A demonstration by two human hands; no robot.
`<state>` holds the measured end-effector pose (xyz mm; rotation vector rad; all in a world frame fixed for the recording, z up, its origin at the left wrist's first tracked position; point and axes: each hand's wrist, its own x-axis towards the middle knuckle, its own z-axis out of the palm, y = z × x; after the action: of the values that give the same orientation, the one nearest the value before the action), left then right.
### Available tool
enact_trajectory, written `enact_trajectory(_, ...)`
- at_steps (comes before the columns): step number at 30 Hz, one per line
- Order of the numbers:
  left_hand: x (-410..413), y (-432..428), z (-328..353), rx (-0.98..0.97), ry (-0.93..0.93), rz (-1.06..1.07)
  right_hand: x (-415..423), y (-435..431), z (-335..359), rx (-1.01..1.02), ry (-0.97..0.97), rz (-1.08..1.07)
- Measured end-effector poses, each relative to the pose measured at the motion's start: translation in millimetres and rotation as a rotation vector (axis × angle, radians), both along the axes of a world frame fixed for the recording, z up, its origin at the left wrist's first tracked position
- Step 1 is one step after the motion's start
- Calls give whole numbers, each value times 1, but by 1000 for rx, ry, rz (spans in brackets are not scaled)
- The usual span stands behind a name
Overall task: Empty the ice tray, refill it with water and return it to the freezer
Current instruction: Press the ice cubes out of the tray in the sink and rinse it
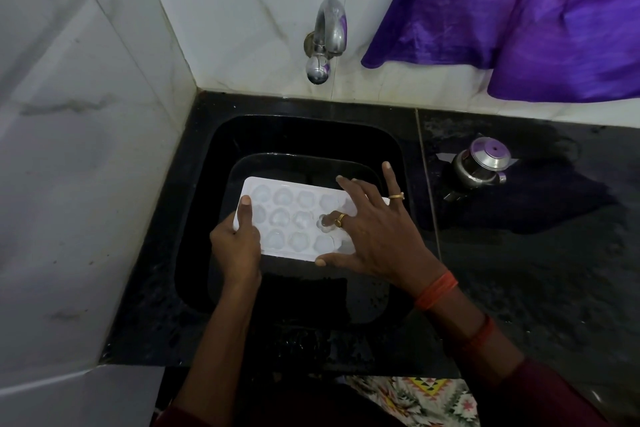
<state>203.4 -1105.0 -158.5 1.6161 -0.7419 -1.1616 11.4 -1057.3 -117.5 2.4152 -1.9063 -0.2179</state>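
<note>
A white ice tray (287, 215) with rows of round cups is held over the black sink (214, 156). The cups look pale and frosty; whether they hold ice I cannot tell. My left hand (237, 246) grips the tray's left end, thumb on top of the rim. My right hand (374, 229) lies over the tray's right end with fingers spread and straight, thumb along the near edge. One small clear ice piece (323, 221) shows beside the ringed finger. The chrome tap (327, 38) juts from the tiled wall above the sink, with no water running.
A small steel pot with a lid (483, 163) stands on the wet black counter (536, 253) right of the sink. A purple cloth (519, 17) hangs on the wall at upper right. White tiled walls close the left side and the back.
</note>
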Motion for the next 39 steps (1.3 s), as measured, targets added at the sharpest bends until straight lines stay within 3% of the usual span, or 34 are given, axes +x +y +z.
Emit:
enact_trajectory(27,0,2,1,-22,7,14,2,6,-4,-53,-56,20)
enact_trajectory(39,4,-3,-9,22,-17,39,11,15,-9,-217,-251,49)
